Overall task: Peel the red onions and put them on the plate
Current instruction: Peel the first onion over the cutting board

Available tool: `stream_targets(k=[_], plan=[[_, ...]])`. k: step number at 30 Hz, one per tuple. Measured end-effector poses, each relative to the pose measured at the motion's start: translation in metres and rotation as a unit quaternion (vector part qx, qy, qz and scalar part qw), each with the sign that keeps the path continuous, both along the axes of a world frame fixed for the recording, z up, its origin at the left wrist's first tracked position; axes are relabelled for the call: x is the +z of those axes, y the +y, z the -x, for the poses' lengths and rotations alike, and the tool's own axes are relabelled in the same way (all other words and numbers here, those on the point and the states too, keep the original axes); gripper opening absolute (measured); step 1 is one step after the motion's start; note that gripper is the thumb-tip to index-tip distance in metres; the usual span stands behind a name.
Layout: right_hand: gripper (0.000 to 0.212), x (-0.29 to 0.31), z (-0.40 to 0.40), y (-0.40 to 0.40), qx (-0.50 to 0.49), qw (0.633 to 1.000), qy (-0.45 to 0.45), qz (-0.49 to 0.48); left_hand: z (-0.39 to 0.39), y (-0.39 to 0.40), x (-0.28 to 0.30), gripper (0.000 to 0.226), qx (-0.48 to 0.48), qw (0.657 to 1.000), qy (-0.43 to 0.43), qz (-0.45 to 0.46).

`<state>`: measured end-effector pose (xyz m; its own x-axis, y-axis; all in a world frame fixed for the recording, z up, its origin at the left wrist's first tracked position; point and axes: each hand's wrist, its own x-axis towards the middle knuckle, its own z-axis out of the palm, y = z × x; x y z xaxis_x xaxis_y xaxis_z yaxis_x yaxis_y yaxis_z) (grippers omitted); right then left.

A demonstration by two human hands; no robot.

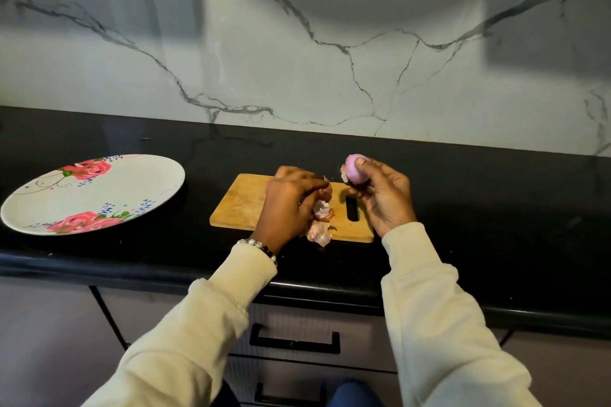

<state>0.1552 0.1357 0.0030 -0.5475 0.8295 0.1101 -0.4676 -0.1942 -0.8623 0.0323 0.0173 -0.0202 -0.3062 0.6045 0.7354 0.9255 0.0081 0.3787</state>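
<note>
right hand pinches the peeled onion at its fingertips; left hand grips onion skins.

Peeled pink onion held upright, floral plate far left.

A wooden cutting board lies on the black counter and serves as the landmark. Above the board's right end, the right hand grips 1 peeled red onion, its fingers curled around the pale pink bulb, a scrap of skin hanging at its left side. Over the board's middle, the left hand is curled on another onion, mostly hidden. Loose onion skins lie at the board's near edge, just under that hand. Well left of the board sits a floral plate, holding no onions.
</note>
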Motion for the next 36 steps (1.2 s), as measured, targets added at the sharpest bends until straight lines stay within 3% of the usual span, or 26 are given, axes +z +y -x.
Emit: stream_targets(k=[4,9,14,21,26,30,33,36], plan=[[0.018,0.001,-0.001,-0.003,0.039,0.999,-0.021,-0.011,-0.001,-0.002,0.001,0.020,0.016,0.998,-0.050,-0.037],[0.048,0.002,-0.001,-0.008,0.112,0.990,-0.035,-0.083,-0.010,-0.007,0.009,0.029,-0.030,0.984,-0.170,-0.044],[0.030,-0.002,0.000,-0.007,0.128,0.983,-0.057,-0.119,-0.006,-0.009,0.010,0.023,-0.032,0.974,-0.216,-0.055],[0.041,-0.004,-0.001,-0.010,0.117,0.970,-0.099,-0.191,-0.007,-0.009,0.011,0.019,-0.028,0.975,-0.219,-0.033],[0.034,-0.005,0.002,-0.009,0.139,0.974,-0.082,-0.159,-0.007,-0.009,0.012,0.030,-0.120,0.931,-0.337,-0.067],[0.019,-0.004,0.002,-0.009,0.147,0.980,-0.064,-0.122,-0.010,-0.008,0.013,0.026,-0.142,0.908,-0.385,-0.087],[0.018,-0.004,0.003,-0.007,0.136,0.982,-0.068,-0.114,-0.010,-0.007,0.010,0.024,-0.115,0.934,-0.329,-0.077],[0.027,-0.006,0.002,-0.003,0.086,0.982,-0.082,-0.146,-0.006,-0.005,0.003,0.021,-0.037,0.986,-0.153,-0.047]])
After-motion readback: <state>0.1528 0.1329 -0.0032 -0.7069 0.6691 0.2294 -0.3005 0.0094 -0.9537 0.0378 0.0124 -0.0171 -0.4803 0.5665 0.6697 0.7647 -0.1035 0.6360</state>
